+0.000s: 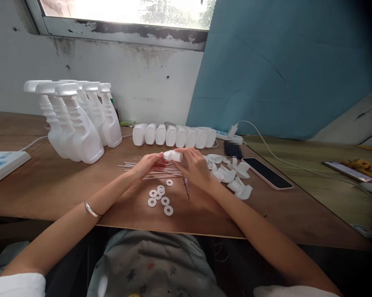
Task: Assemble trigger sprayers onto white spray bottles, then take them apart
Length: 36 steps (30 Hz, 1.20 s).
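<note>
Both hands meet over the middle of the table around a small white plastic sprayer part [172, 156]. The fingers of my left hand [151, 164] are closed on its left end. My right hand [198, 167] grips its right end between thumb and fingers. Below the hands lie several thin white tubes [148, 176] and a slim metal tool [186, 190], its upper end close to my right hand. Flat white ring washers [165, 201] are scattered nearer the table's front edge. Loose white trigger-head pieces [227, 174] lie in a heap just right of my right hand.
Several white spray bottles with heads [83, 132] stand at the left. A row of white bottles lying down [171, 136], bases toward me, is along the back. A phone [266, 173] lies at right, near a charger cable [260, 134]. A power strip [6, 165] sits far left.
</note>
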Motion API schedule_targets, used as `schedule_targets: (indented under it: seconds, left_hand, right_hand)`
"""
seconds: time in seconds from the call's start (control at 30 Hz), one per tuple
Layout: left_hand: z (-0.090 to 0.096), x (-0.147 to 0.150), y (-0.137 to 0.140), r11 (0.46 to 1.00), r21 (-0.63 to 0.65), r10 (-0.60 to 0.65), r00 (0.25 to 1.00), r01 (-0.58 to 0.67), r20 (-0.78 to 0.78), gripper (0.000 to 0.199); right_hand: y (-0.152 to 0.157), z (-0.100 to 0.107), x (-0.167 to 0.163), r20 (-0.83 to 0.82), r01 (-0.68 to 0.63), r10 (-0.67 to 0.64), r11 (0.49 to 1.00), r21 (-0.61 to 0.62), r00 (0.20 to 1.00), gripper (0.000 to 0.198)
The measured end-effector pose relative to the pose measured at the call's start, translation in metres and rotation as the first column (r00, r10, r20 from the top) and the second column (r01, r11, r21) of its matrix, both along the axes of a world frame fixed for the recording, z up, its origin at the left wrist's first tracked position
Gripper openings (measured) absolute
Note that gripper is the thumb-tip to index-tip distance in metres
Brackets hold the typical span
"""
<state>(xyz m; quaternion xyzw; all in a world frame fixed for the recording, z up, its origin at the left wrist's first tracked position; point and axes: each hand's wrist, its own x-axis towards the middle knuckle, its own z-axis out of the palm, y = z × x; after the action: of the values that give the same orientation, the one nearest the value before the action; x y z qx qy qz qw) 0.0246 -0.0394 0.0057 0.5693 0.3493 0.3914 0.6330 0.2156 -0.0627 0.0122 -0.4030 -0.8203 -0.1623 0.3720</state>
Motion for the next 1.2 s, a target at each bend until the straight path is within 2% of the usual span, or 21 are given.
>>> schedule_targets:
  seconds: [0.03,0.1,0.13,0.2,0.27,0.33,0.4,0.5,0.6,0.67,0.8,0.87,0.9,0.97,1.07,1.1,1.13,1.2]
  left_hand:
    - [-0.001,-0.001,0.002,0.994,0.098,0.048,0.996,-0.04,-0.078,0.045]
    - [-0.003,-0.005,0.004,0.943,0.325,0.173,0.941,-0.072,-0.292,0.053]
    - [-0.004,-0.007,0.004,0.905,0.422,0.234,0.884,-0.046,-0.405,0.058]
    - [-0.007,-0.01,0.005,0.841,0.537,0.321,0.74,0.064,-0.591,0.07]
    - [-0.01,-0.013,0.006,0.796,0.571,0.355,0.609,0.201,-0.709,0.074]
    - [-0.012,-0.015,0.009,0.759,0.57,0.368,0.514,0.315,-0.775,0.063]
    - [-0.013,-0.017,0.012,0.729,0.568,0.382,0.462,0.381,-0.801,0.05]
    - [-0.012,-0.02,0.015,0.702,0.575,0.407,0.426,0.42,-0.808,0.04]
    - [-0.01,-0.022,0.014,0.686,0.582,0.427,0.407,0.436,-0.808,0.035]
    - [-0.01,-0.021,0.012,0.687,0.597,0.437,0.422,0.413,-0.794,0.035]
    - [-0.006,-0.02,0.012,0.658,0.702,0.548,0.466,0.274,-0.695,0.036]
    - [0.002,-0.024,0.019,0.618,0.767,0.647,0.443,0.172,-0.62,0.033]
    - [0.007,-0.028,0.024,0.594,0.797,0.703,0.411,0.109,-0.581,0.032]
    - [0.019,-0.039,0.041,0.52,0.853,0.823,0.294,-0.043,-0.486,0.034]
    - [0.032,-0.061,0.073,0.3,0.917,0.952,0.025,-0.262,-0.304,0.049]
    - [0.034,-0.068,0.083,0.247,0.918,0.96,-0.051,-0.311,-0.275,0.055]
    - [0.034,-0.075,0.093,0.229,0.909,0.955,-0.102,-0.348,-0.279,0.06]
    - [0.03,-0.085,0.109,0.24,0.877,0.935,-0.144,-0.417,-0.325,0.065]
  right_hand:
    - [0.0,0.003,0.001,-0.027,0.084,-0.084,0.997,-0.001,0.996,0.023]
    - [-0.001,0.008,0.003,-0.043,0.268,-0.268,0.963,-0.024,0.962,0.024]
    - [-0.001,0.01,0.004,-0.025,0.358,-0.359,0.933,-0.044,0.933,0.024]
    - [0.0,0.013,0.006,0.072,0.507,-0.502,0.857,-0.092,0.862,0.026]
    - [0.002,0.012,0.009,0.209,0.605,-0.575,0.785,-0.134,0.791,0.028]
    - [0.003,0.01,0.012,0.336,0.664,-0.591,0.728,-0.169,0.733,0.03]
    - [0.005,0.008,0.015,0.419,0.694,-0.582,0.694,-0.191,0.697,0.031]
    - [0.006,0.006,0.018,0.456,0.716,-0.586,0.673,-0.185,0.67,0.031]
    - [0.007,0.004,0.019,0.421,0.727,-0.624,0.673,-0.137,0.658,0.032]
    - [0.007,0.003,0.018,0.387,0.721,-0.64,0.686,-0.101,0.663,0.032]
    - [0.005,0.001,0.01,0.316,0.671,-0.631,0.741,-0.024,0.708,0.032]
    - [0.002,-0.001,0.005,0.288,0.623,-0.596,0.783,0.0,0.749,0.032]
    - [0.001,-0.003,0.002,0.282,0.591,-0.567,0.806,0.001,0.773,0.031]
    - [-0.001,-0.007,-0.003,0.285,0.524,-0.499,0.852,-0.013,0.819,0.03]
    - [-0.003,-0.012,-0.008,0.285,0.451,-0.425,0.892,-0.032,0.859,0.029]
    - [-0.003,-0.013,-0.009,0.28,0.438,-0.413,0.898,-0.032,0.867,0.029]
    - [-0.003,-0.014,-0.009,0.274,0.428,-0.404,0.903,-0.032,0.873,0.029]
    - [-0.003,-0.014,-0.01,0.258,0.419,-0.396,0.908,-0.035,0.881,0.028]
